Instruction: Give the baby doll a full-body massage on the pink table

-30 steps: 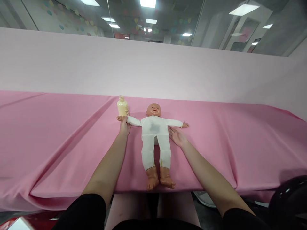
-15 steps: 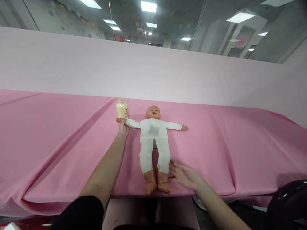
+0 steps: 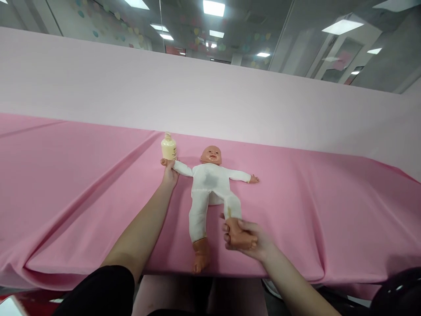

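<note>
A baby doll (image 3: 211, 179) in a white cloth body lies on its back, its head toward the wall and its feet toward me. My left hand (image 3: 170, 172) is closed round the doll's forearm on the left side, near its small plastic hand. On the right side, my right hand (image 3: 251, 239) grips the doll's foot (image 3: 239, 237) at the ankle, with that leg raised and bent outward. The other foot (image 3: 201, 256) rests near the table's front edge. Just beyond my left hand stands a pale yellow pump bottle (image 3: 169, 148).
A pink cloth (image 3: 98, 197) with long folds covers the table. Behind it rises a low white wall (image 3: 197, 96) with glass above. At the lower right is a shiny black object (image 3: 399, 289), partly out of view.
My right hand has taken hold of the doll's foot and lifted it, bending the leg out to the right. My left hand keeps its grip on the arm. The view has shifted slightly.
</note>
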Tool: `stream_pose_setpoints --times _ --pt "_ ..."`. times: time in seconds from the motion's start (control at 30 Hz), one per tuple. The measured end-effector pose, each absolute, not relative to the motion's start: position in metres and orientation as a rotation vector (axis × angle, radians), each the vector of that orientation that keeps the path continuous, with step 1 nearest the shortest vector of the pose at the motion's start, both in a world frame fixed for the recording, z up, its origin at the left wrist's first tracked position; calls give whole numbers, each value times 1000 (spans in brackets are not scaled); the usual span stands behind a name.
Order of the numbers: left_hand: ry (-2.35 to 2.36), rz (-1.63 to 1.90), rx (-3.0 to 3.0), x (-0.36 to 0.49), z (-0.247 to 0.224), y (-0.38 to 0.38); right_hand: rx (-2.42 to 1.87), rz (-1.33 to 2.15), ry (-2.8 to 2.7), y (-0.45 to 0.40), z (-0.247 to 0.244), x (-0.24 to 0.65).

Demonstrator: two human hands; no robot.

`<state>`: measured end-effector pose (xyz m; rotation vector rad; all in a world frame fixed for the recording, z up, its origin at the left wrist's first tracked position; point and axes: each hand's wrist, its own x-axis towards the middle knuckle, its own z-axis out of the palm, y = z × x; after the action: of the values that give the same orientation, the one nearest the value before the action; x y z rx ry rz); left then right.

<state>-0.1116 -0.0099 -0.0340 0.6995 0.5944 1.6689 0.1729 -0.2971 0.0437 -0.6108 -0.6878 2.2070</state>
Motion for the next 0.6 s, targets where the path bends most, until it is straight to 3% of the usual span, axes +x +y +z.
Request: stream_pose_setpoints --times 0.13,0.27,0.43,0.6 --pt "660 1609 890 -100 -29 -18 -377 2345 -745 -240 55 171" --pt "698 1572 1256 -84 -21 -36 -392 2303 -961 -203 37 162" --pt "788 1440 1854 -64 -9 -62 -340 2269 -1025 -198 -1 157" --pt "742 1247 1950 -53 2 -72 -405 2268 -920 -194 -18 157"
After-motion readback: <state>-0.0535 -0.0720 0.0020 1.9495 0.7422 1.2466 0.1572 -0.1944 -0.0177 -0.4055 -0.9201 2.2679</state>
